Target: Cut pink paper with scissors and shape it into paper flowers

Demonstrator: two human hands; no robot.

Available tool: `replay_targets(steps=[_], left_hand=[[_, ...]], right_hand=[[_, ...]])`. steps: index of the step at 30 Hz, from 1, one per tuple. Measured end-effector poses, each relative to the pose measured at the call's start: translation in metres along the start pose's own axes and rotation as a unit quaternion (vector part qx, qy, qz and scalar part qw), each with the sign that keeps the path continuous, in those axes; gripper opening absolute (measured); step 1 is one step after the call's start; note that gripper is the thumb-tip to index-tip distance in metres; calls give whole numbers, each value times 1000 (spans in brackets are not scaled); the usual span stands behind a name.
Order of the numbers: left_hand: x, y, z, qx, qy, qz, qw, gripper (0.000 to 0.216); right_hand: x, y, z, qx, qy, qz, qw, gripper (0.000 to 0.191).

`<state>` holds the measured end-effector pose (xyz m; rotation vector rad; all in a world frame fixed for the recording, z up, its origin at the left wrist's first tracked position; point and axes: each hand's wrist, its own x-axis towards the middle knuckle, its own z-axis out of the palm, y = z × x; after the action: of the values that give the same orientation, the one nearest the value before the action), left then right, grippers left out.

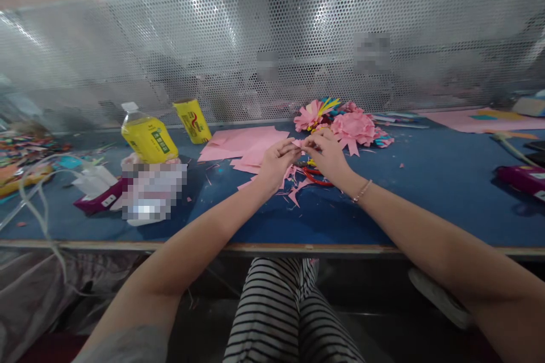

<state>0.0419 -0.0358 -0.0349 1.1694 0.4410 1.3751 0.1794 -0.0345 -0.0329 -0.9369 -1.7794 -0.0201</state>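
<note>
Between my fingertips is a small piece of pink paper, pinched from both sides above the blue tabletop. My left hand is closed on its left end. On the other end, the fingers of my right hand are closed too. Red-handled scissors lie below my right hand, partly covered by it. Pink paper scraps are scattered under both hands. Beside my left hand lie pink paper sheets. Just behind my right hand sit pink paper flowers with yellow and blue strips.
A bottle of yellow liquid and a yellow packet stand at left, near a purple tissue box and white cables. A perforated metal panel borders the back. More pink paper and a purple item lie right.
</note>
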Motion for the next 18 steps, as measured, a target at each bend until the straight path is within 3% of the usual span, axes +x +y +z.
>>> replay_targets(steps=[5,18], left_hand=[[1,-1,-1,6,-26,-2,1000,22],[2,-4,-4,65,-20,2,998,26]], right_hand=[[-1,2,0,-51,25,-21,998,9],[3,2,-5,-21,-41,-38,998,10]])
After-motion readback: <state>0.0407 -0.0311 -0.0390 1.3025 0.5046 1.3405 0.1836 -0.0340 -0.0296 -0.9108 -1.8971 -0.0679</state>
